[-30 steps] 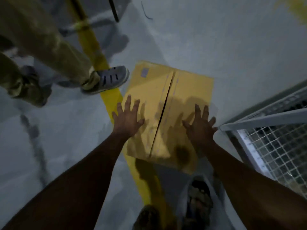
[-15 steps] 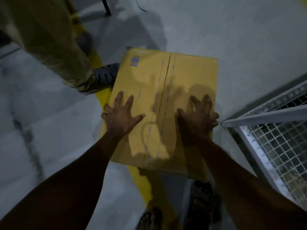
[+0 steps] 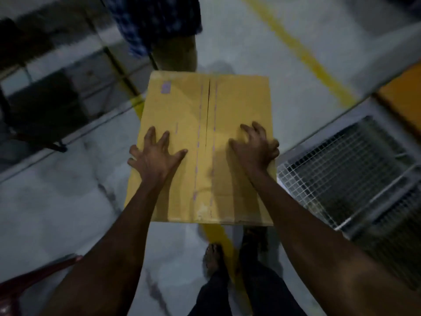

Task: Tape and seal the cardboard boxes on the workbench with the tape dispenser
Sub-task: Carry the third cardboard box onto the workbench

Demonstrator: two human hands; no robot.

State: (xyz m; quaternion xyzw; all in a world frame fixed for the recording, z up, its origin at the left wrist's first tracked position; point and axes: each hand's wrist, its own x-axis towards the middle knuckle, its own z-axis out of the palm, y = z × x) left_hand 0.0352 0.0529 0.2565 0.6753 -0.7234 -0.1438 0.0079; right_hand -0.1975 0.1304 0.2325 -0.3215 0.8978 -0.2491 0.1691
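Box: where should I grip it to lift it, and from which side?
Take the box by its two long side edges, one hand from each side, palms on top and fingers over the edges, as the left hand and right hand sit. Avoid the middle: the seam gapes and may give.

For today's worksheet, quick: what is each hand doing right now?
Left hand: open, fingers spread on the cardboard box.
Right hand: curled, gripping the box's right edge.
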